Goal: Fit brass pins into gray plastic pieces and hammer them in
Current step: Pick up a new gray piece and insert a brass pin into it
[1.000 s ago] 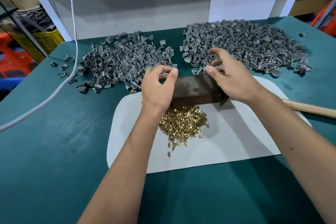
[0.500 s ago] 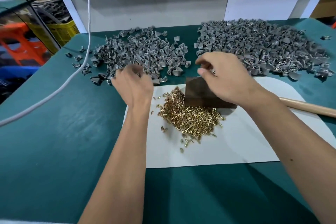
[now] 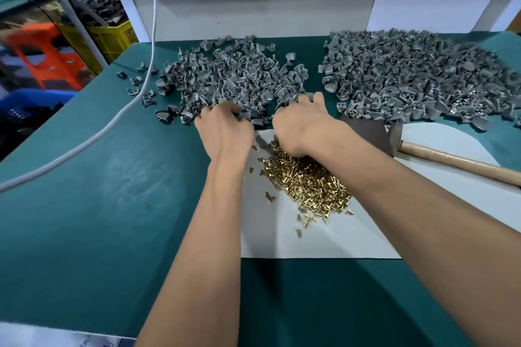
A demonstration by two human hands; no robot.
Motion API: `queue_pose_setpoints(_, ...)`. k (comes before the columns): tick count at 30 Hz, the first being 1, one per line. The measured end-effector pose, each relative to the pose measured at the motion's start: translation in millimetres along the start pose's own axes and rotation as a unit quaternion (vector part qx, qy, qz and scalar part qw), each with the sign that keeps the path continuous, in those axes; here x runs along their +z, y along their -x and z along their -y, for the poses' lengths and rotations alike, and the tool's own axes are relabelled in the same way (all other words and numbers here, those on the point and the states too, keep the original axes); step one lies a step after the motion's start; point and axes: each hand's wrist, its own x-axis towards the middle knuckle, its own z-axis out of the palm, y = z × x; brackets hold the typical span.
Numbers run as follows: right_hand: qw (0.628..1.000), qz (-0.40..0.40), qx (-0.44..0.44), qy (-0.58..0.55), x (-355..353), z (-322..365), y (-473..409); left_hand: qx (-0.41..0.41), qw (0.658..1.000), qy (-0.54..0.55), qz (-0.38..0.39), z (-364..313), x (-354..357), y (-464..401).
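Reaching into the near edge of the left gray pile, both hands — left hand, right hand — curl fingers among pieces; any grip is hidden. Pins lie heaped, hammer untouched — fitting not yet begun.

Green surface bearing two heaps of gray pieces, a white sheet, a hammer and a white cable.

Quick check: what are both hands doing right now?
Left hand: fingers curled into the left pile of gray plastic pieces; grasp unclear.
Right hand: same pile; unclear.
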Motion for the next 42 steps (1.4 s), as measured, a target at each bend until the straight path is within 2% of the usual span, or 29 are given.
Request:
queue_pose_setpoints(13, 1.000, -0.020, 0.002, -0.006, -0.3, 10.3, 3.6, -0.027, 1.000, -0.007, -0.001, -0.1, 0.7, -3.3)
queue_pose_setpoints(27, 0.988, 0.046, -0.141, 0.031, -13.5, 12.0, 12.5, -0.034, 0.998, 0.044, 0.013, 1.0, -1.8, -5.6)
queue_pose_setpoints(33, 0.980, 0.069, -0.185, -0.006, -13.4, 4.0, 20.5, -0.030, 0.998, 0.049, 0.018, 2.6, -1.3, -7.0)
queue_pose_setpoints(37, 0.980, 0.049, -0.181, -0.069, -14.4, -2.9, 25.3, -0.023, 0.998, 0.047, 0.020, 3.7, -2.0, -7.0)
queue_pose_setpoints(40, 0.978, 0.003, -0.171, -0.122, -17.1, -8.5, 25.9, -0.032, 0.999, 0.036, 0.010, 2.3, -4.6, -5.1)
queue_pose_setpoints(42, 0.969, -0.041, -0.177, -0.170, -18.2, -12.7, 26.7, -0.037, 0.999, -0.010, 0.005, 0.4, -7.6, -3.4)
